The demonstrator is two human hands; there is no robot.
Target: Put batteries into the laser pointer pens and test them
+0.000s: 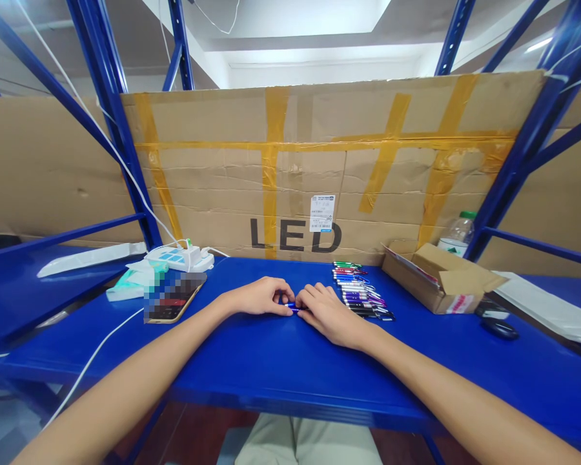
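Both of my hands meet over the middle of the blue table, their fingertips pinching a small shiny blue-purple cylinder. My left hand grips its left end between thumb and fingers. On the right end, the fingers of my right hand are closed, covering part of it. Just beyond my right hand lies a row of slim metallic tubes with clip-like ends, in green, red, blue, silver, purple and black. The held piece looks similar, but most of it is hidden by my fingers.
Left of my hands, a phone lies near a tissue pack and a white power strip. An open cardboard box, a black mouse and a bottle stand at the right. Behind rises a cardboard panel.
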